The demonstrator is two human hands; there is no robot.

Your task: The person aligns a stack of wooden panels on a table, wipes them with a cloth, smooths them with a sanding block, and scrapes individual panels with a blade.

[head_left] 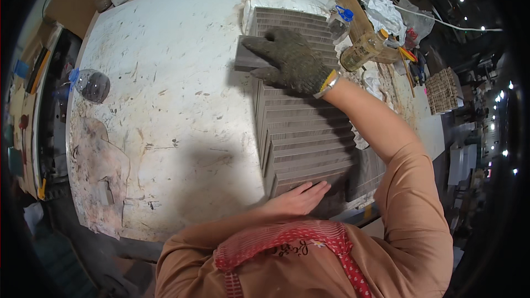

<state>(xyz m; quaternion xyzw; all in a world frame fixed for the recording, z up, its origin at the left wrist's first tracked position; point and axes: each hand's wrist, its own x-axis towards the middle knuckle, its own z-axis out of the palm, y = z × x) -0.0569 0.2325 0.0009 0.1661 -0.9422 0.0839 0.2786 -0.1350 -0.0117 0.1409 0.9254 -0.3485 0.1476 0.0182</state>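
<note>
A row of grey-brown, wood-grained boards (309, 135) lies overlapped like steps on the white table, running away from me. My left hand (298, 198), bare, rests with its fingers stretched out flat on the nearest board. My right hand (295, 60), in a dark, soiled work glove, reaches to the far part of the row. Its fingers and thumb are around a grey-brown board (247, 56) whose end sticks out to the left past the others. The glove hides the rest of that board.
A stained white table (171, 99) bears a bottle with a blue cap (93, 85) lying at the left and a soiled cloth or sheet (99, 171). Right of the boards are a yellowish bottle (361, 51), another blue-capped bottle (340, 22), crumpled white paper (383, 14) and a woven basket (443, 91).
</note>
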